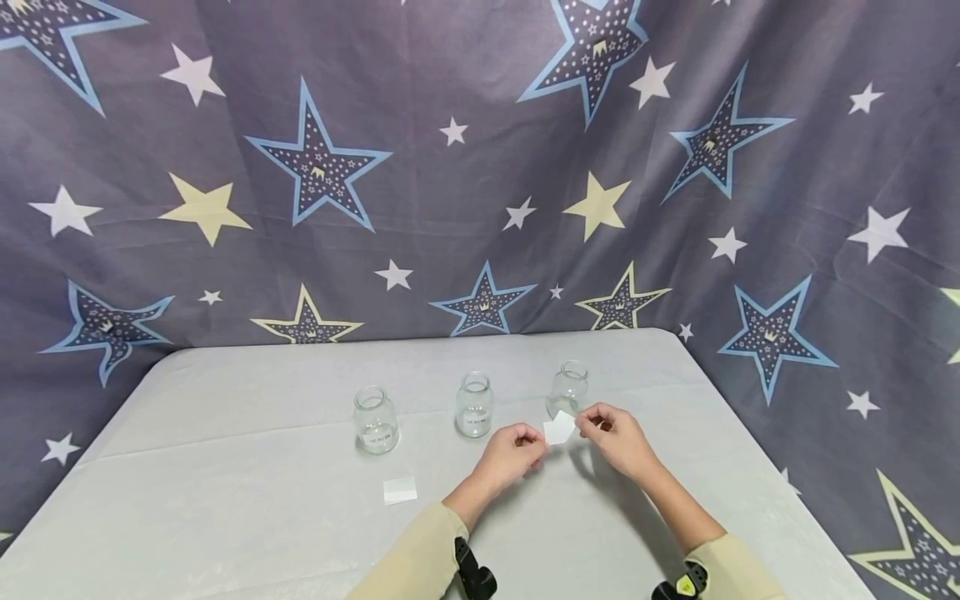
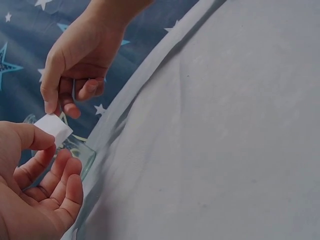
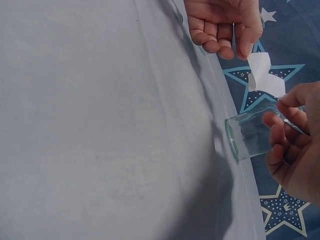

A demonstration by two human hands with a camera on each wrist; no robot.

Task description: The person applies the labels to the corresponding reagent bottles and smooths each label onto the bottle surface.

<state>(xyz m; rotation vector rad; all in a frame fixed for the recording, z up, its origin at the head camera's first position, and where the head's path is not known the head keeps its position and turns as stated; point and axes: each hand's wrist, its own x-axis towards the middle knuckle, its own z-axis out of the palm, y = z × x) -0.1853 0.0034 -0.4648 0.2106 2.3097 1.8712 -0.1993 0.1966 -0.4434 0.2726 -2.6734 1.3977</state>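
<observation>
Both hands hold a small white paper label (image 1: pixel 558 428) between them, in front of the rightmost glass jar (image 1: pixel 567 385). My left hand (image 1: pixel 513 454) pinches its left edge between thumb and forefinger. At the opposite upper corner, the thumb and forefinger of my right hand (image 1: pixel 617 439) pinch it. In the right wrist view the white label (image 3: pixel 259 67) is bent, with two flaps spreading apart between the hands. The jar (image 3: pixel 250 135) stands just behind the right fingers, which hide part of it. No print shows on the side of the label facing the head camera.
A middle glass jar (image 1: pixel 474 398) and a left glass jar (image 1: pixel 373 412) stand in a row, each bearing a printed label low on its front. One white paper piece (image 1: pixel 400 490) lies flat on the white-covered table (image 1: pixel 225 517). A star-patterned curtain (image 1: pixel 420 200) hangs behind.
</observation>
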